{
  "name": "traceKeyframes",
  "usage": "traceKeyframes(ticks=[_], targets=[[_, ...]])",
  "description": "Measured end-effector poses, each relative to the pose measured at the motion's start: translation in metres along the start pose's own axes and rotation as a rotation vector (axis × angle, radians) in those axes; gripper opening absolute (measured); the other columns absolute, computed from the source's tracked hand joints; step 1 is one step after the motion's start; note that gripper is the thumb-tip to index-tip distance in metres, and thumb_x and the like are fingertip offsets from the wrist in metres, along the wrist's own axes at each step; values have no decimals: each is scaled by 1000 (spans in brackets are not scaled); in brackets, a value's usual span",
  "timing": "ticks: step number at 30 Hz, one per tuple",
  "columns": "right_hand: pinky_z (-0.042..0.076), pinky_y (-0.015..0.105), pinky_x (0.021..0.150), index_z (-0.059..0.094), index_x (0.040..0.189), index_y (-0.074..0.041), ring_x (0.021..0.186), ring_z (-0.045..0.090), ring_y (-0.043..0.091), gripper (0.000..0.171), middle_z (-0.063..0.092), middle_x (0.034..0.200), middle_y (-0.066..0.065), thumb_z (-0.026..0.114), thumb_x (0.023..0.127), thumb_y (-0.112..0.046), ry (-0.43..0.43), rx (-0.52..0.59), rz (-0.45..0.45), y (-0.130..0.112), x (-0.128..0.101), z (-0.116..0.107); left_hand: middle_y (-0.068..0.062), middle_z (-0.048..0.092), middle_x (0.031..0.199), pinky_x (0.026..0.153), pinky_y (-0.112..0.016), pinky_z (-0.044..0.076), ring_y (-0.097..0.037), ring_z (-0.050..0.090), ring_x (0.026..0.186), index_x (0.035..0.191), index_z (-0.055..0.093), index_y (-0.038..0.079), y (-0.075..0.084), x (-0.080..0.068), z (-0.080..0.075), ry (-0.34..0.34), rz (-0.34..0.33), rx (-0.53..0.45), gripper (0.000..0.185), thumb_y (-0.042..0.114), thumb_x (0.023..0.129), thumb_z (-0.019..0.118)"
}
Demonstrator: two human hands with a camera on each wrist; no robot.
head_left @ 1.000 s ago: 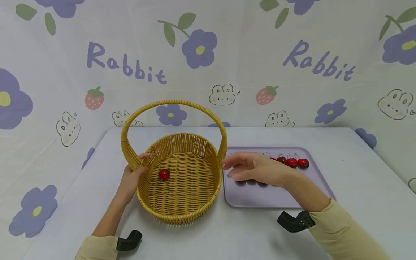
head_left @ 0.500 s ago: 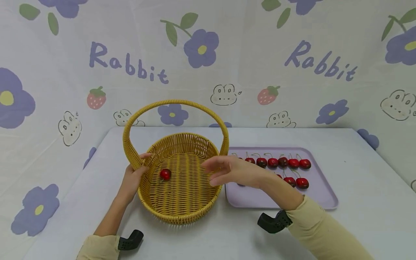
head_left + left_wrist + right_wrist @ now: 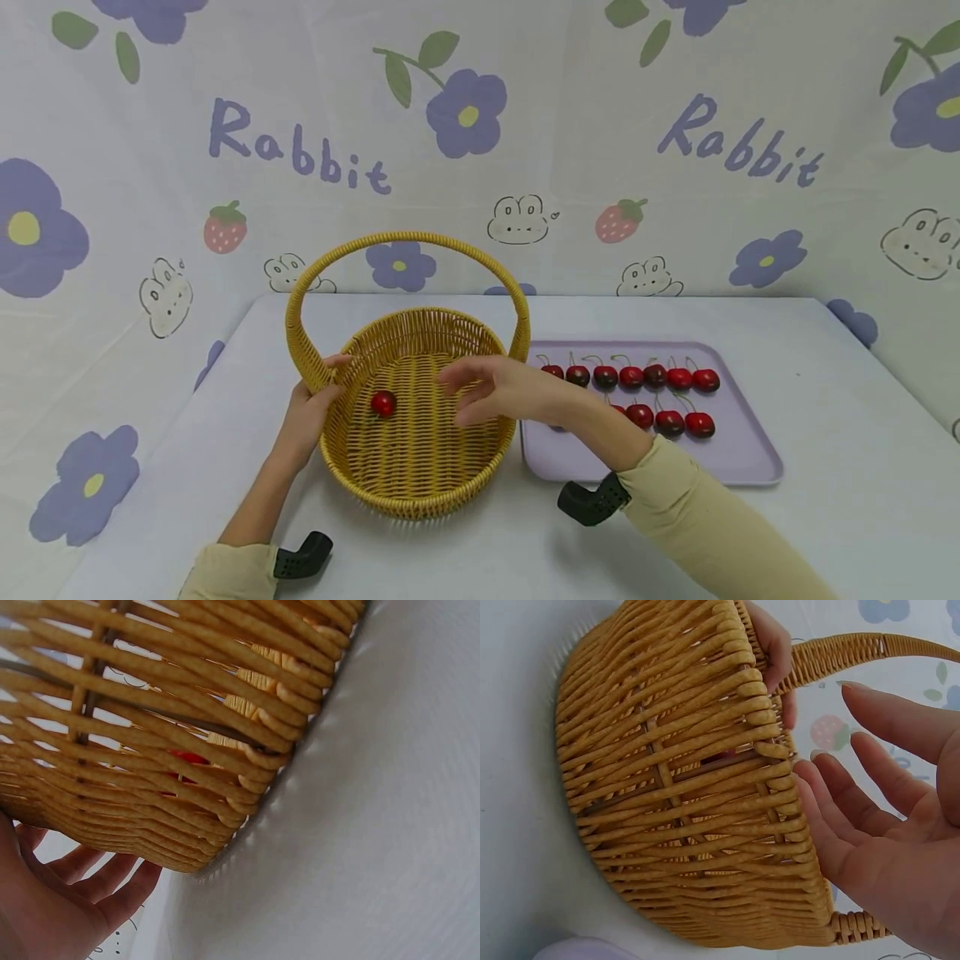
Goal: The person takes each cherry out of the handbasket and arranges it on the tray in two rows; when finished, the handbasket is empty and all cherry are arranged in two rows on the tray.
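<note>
A yellow wicker basket [image 3: 420,454] with a tall arched handle stands on the table, one red cherry [image 3: 384,404] lying in its left part. My left hand [image 3: 303,412] grips the basket's left rim at the foot of the handle; the left wrist view shows its fingers [image 3: 120,889] along the woven side. Above the right part of the basket hovers my right hand [image 3: 498,390], its fingers loosely bent and apart. Nothing lies between the thumb and fingers [image 3: 900,780] in the right wrist view.
Right of the basket lies a lilac tray [image 3: 738,450] with cherries [image 3: 632,377] in two rows, stems attached; my right forearm hides part of the front row. A printed cloth [image 3: 570,108] hangs behind the white table [image 3: 832,400].
My right hand has moved left from above the tray to over the basket, uncovering more cherries. My left hand stays at the basket's rim, and the cherry inside lies where it was.
</note>
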State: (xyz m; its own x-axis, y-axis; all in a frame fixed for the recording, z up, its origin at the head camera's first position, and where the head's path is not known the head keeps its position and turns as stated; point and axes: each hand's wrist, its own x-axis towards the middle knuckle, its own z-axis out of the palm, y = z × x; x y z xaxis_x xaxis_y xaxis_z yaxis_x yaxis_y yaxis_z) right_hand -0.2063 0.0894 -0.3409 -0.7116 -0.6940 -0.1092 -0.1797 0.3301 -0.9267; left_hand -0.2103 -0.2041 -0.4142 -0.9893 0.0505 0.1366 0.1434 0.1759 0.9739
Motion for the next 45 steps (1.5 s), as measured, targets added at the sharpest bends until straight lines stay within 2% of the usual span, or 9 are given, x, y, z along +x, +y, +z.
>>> traceKeyframes(ticks=[7,15,22,31,36,40,45], targets=[[46,32,89,54,131,-9,109,56,24,47,56,121,5,69,86,-9,-12,-51,-6,-7,13,4,-18,36,145,108,-47,21,-32,30,135,136,45,-1,-1,0,0,-2,4,3,42,1,94,38],[48,29,86,53,130,-4,109,56,29,48,56,119,7,69,85,-3,-20,-125,-2,-17,30,11,-18,38,145,108,-47,21,-31,31,134,135,46,-1,0,1,1,0,8,0,41,0,94,38],[48,28,85,55,128,-6,105,57,25,48,57,122,13,71,83,-3,-5,-201,32,-15,47,18,-18,37,145,108,-48,21,-32,32,134,134,46,-1,0,1,1,5,12,7,41,0,94,38],[46,33,88,55,129,-9,117,51,27,51,54,127,14,72,81,-4,-10,-175,115,-14,63,29,-18,37,145,108,-47,22,-32,32,134,134,46,-1,-1,1,0,3,7,-7,41,-1,94,38],[42,39,95,48,137,-9,124,45,28,61,50,135,13,73,81,-7,-27,-169,190,-12,70,33,-18,38,145,107,-47,22,-31,33,133,134,47,-1,-1,2,0,4,7,-10,41,-1,93,39],[38,44,100,38,144,-11,130,39,29,70,41,143,13,72,82,-7,-69,-110,249,-10,73,35,-18,37,145,108,-47,22,-31,32,133,134,47,0,-2,2,0,5,5,-6,41,0,93,39],[40,40,98,31,149,-10,129,41,27,77,34,149,12,70,83,-5,-108,-9,275,-8,78,38,-18,38,145,107,-48,23,-31,33,133,134,47,0,-2,2,-1,2,9,-9,41,0,94,39]])
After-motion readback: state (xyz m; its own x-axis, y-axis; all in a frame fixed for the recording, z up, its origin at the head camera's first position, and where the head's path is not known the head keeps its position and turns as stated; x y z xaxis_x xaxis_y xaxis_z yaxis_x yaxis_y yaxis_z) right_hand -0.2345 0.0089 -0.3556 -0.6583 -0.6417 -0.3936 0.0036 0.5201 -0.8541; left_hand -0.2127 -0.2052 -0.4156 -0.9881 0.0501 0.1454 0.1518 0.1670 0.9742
